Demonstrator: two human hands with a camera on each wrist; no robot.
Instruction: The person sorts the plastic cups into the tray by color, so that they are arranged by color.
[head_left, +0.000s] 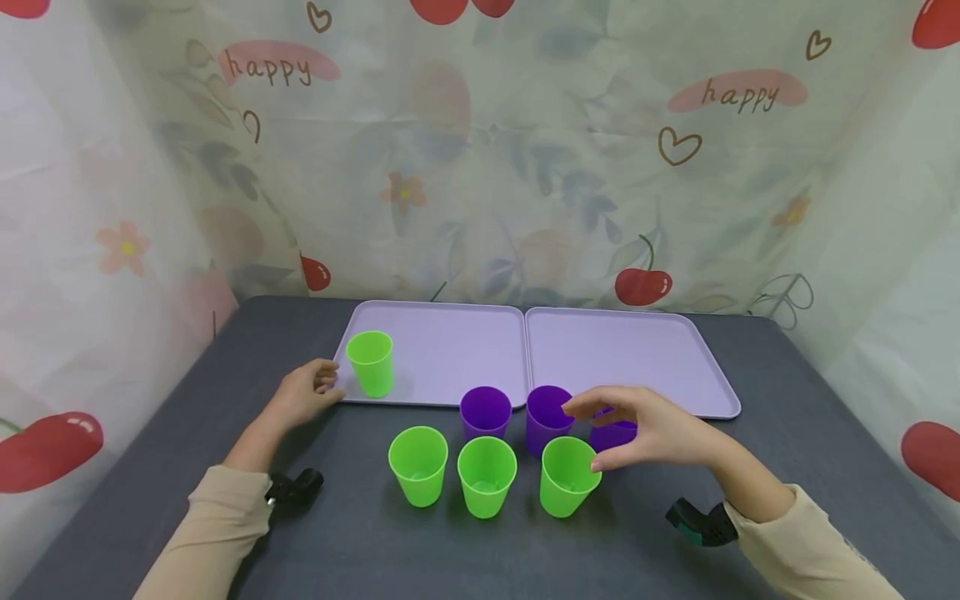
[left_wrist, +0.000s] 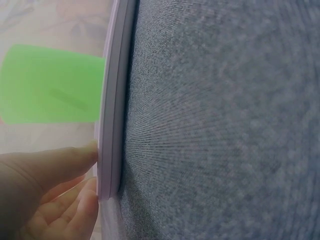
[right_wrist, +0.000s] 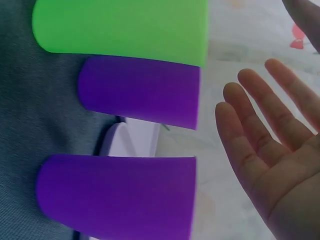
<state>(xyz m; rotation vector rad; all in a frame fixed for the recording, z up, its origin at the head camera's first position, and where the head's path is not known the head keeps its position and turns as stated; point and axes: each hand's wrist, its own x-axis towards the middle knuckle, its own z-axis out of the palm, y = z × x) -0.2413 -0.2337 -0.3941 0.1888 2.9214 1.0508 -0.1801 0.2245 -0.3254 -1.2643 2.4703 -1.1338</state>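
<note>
At left of centre, my left hand point(head_left: 300, 396) has its thumb and fingers parted beside the corner of the left tray point(head_left: 450, 350), where one green cup point(head_left: 370, 365) stands. Lower right of centre, my right hand point(head_left: 652, 425), fingers extended, thumb apart, hovers near the rightmost green cup point(head_left: 564, 483) and the purple cups point(head_left: 545, 423).

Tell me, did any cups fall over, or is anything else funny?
No, nothing looks tipped, spilled or broken. The tapered purple plastic-looking cups stand upright, and so do the tapered bright-green plastic-looking cups. One green cup stands alone on a flat lavender rectangular tray, but that hardly looks wrong.
</note>
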